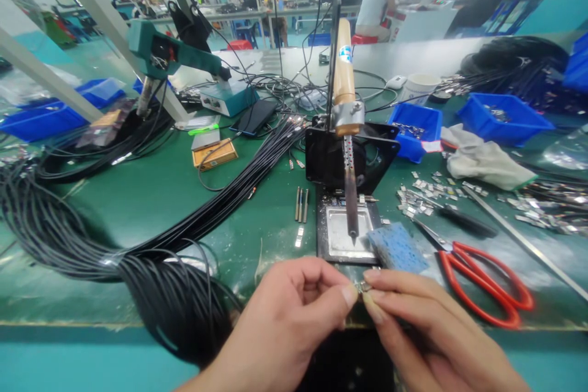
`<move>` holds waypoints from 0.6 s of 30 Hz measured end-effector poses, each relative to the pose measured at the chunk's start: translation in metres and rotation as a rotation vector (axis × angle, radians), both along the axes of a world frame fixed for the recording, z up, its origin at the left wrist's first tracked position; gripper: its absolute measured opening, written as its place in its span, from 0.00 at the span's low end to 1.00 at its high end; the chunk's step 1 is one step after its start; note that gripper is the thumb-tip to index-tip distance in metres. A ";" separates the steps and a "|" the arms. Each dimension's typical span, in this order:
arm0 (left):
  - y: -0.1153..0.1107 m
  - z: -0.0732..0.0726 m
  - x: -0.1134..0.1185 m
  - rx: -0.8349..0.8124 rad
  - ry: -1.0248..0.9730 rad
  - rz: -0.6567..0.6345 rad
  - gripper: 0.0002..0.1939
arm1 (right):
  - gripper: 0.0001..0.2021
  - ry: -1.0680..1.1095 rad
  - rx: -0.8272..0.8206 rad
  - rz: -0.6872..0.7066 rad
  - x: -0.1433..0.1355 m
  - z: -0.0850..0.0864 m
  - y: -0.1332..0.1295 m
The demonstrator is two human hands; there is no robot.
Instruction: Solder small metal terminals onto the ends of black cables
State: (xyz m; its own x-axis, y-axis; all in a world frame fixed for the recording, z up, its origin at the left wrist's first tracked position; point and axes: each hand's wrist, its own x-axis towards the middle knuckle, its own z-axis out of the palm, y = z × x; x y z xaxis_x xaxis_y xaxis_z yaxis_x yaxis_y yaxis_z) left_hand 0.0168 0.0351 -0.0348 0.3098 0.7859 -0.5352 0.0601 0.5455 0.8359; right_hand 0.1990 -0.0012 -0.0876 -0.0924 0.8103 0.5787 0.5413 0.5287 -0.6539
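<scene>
We pinch 1 small metal piece (364, 286) between our 2 hands: the fingertips of our left hand (294, 318) close on its left end, those of our right hand (436, 324) on its right. Just beyond our fingers, a soldering iron (350, 177) points tip-down over a metal tray (335, 229). A blue sponge (399, 249) lies just beyond our right fingers, red-handled scissors (487, 282) farther right. Well left of our left fingers, black cables (169, 300) lie bundled.
</scene>
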 end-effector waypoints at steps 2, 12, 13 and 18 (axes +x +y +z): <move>0.000 0.000 0.000 0.004 0.004 -0.002 0.13 | 0.10 0.002 0.010 0.005 0.000 0.000 0.000; 0.000 0.001 0.000 0.012 -0.004 0.002 0.12 | 0.09 -0.009 0.016 -0.019 -0.002 -0.001 -0.001; 0.001 0.000 0.000 0.018 -0.005 0.002 0.12 | 0.09 -0.014 0.019 -0.019 -0.002 -0.001 -0.002; 0.001 -0.002 0.000 0.031 0.011 0.005 0.12 | 0.10 -0.036 0.039 -0.014 -0.004 0.000 -0.001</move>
